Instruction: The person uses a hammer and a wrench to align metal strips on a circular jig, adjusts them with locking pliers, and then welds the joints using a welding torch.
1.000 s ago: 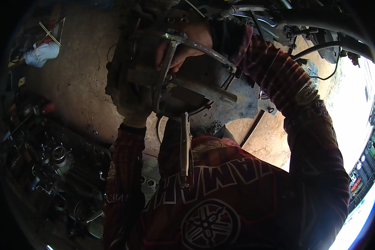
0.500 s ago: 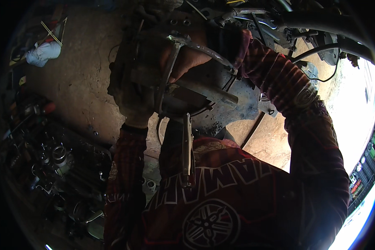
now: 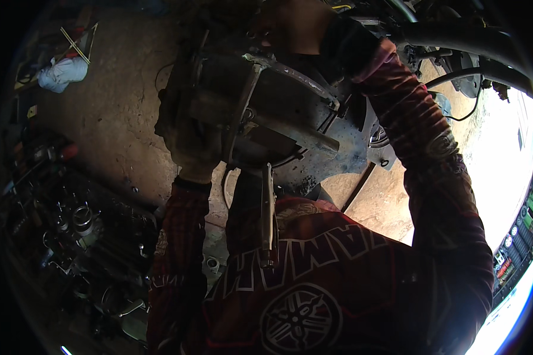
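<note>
The left hand [image 3: 192, 148], in a dirty glove, is wrapped around the side of a big, dark, greasy metal engine part [image 3: 249, 112] and holds it up in front of the person's chest. The right hand [image 3: 296, 26] rests on top of the part; whether its fingers are curled or flat cannot be told. It looks like the part is being held steady to work on. The next move needs a firm grip. A long silver metal tool [image 3: 269, 219] hangs below, and small metal parts [image 3: 80, 219] lie on the dirt floor [image 3: 118, 112].
</note>
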A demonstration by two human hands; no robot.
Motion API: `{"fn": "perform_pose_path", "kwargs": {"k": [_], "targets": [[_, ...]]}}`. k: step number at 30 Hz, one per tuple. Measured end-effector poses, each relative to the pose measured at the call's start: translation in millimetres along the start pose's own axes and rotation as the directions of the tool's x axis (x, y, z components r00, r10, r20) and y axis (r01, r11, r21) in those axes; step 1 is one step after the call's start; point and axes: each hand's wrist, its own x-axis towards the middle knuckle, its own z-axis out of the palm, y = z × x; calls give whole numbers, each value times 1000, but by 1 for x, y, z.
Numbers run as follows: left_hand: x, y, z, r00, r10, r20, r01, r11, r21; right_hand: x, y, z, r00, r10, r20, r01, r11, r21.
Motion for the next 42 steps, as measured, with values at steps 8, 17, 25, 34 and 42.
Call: {"fn": "perform_pose_path", "kwargs": {"k": [8,17,25,34,42], "targets": [[4,3,3,999,-16,-36,14,998,-68,11,-12,-9,802,369,471,-316,930,-190],[6,6,-5,999,-2,51,1,1000,8,25,-32,-3,851,395,345,-363,919,-156],[5,6,-3,999,15,33,-15,1000,-4,34,-25,-1,884,343,316,-332,939,-91],[4,3,-3,1000,-7,17,6,1000,7,22,-15,-11,713,376,591,-312,926,-212],[2,9,-4,999,-51,19,49,995,90,-15,-3,8,989,16,146,-14,1000,-20]]}}
